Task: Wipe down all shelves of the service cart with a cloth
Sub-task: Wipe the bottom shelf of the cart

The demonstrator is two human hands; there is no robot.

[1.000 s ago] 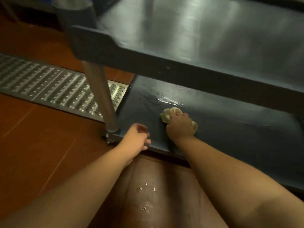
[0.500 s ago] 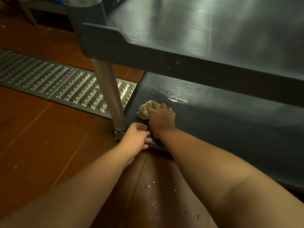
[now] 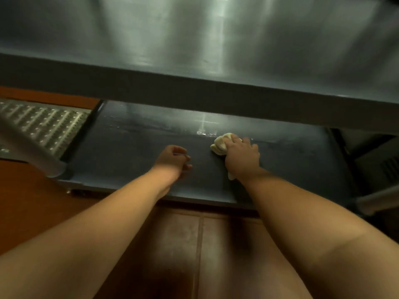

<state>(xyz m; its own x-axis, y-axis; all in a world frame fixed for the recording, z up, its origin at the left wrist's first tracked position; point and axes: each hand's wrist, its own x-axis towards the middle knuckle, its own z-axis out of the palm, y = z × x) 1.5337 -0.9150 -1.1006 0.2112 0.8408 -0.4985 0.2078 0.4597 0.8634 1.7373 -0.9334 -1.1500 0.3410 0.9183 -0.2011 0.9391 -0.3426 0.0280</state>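
The bottom shelf (image 3: 133, 152) is judged part-wiped, wet streaks showing toward its far edge, as the cloth (image 3: 221, 144) is gripped mid-shelf by the right hand (image 3: 241, 157), the empty left hand (image 3: 172, 158) loosely curled.
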